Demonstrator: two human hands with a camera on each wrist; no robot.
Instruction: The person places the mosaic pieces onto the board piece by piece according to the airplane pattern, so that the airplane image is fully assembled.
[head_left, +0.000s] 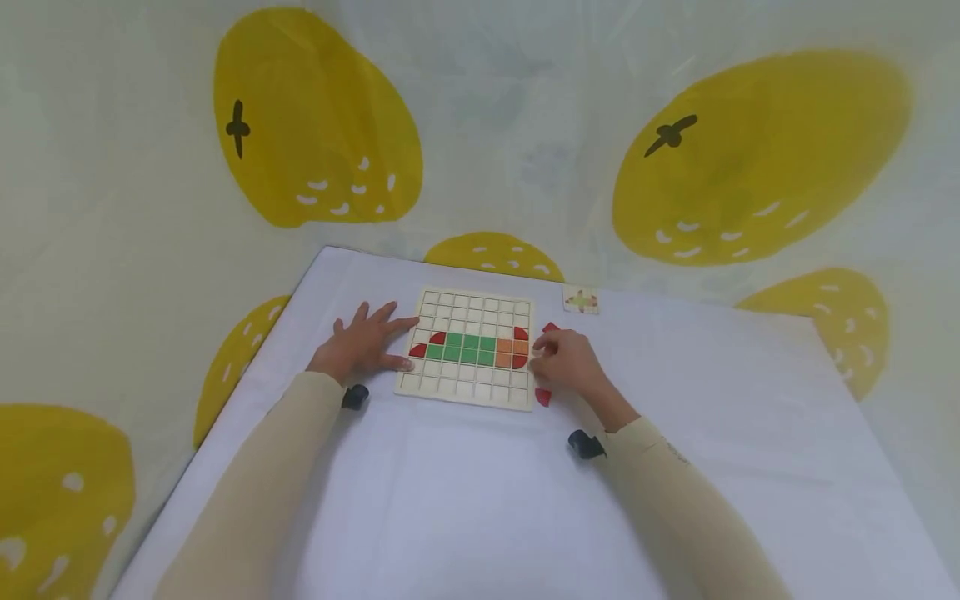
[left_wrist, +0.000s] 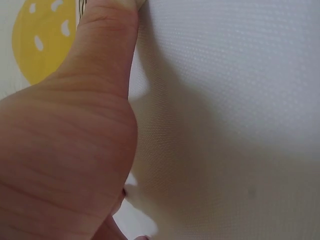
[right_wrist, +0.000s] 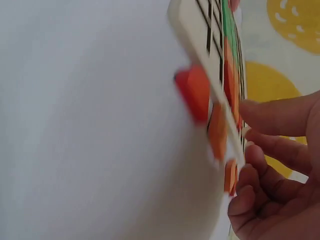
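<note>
A cream grid board (head_left: 465, 392) lies on the white table, with green squares (head_left: 471, 348), orange squares (head_left: 504, 352) and red quarter-round pieces (head_left: 519, 361) across its middle rows. My left hand (head_left: 363, 342) spreads its fingers at the board's left side, thumb and a fingertip touching the edge. At the right edge is my right hand (head_left: 567, 360), fingers loosely bent. In the right wrist view no piece shows between the thumb (right_wrist: 280, 116) and fingers. Beside the board there lie a loose red piece (right_wrist: 192, 95) and orange-looking pieces (right_wrist: 217, 132).
A small pattern card (head_left: 581, 300) lies beyond the board's upper right corner. One red piece (head_left: 542, 397) sits below my right hand and another (head_left: 551, 327) above it. Behind the table hangs a cloth printed with yellow fruit (head_left: 322, 117).
</note>
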